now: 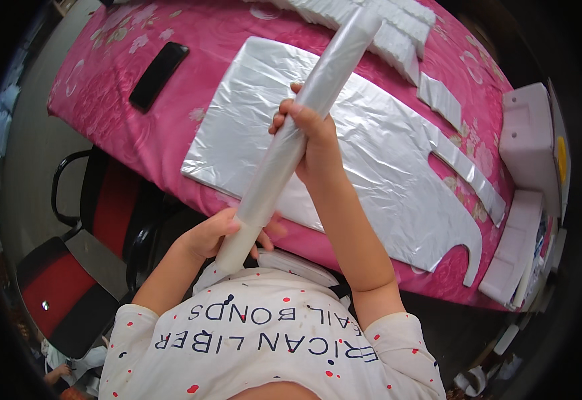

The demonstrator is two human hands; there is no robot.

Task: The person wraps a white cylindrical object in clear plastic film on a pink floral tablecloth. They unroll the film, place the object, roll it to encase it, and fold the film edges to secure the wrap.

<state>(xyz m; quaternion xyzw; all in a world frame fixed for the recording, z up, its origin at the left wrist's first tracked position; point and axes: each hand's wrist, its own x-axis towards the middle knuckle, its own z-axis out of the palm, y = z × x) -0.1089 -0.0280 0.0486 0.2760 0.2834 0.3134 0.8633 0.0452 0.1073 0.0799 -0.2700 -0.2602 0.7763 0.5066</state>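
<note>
A long roll of translucent whitish plastic slants from my chest up and away to the right, over the table. My right hand is wrapped round its middle, thumb on top. My left hand holds the roll near its lower end, with its fingers partly hidden and slightly blurred. Beneath the roll lies a flat stack of silvery plastic bags, with curved cut-outs and handle-like strips at its right end. The lower end of the roll is close against my shirt.
A pink flowered tablecloth covers the table. A black phone lies at left, and folded white plastic bundles lie at the far side. White boxes stand at the right edge. Red and black chairs stand at left.
</note>
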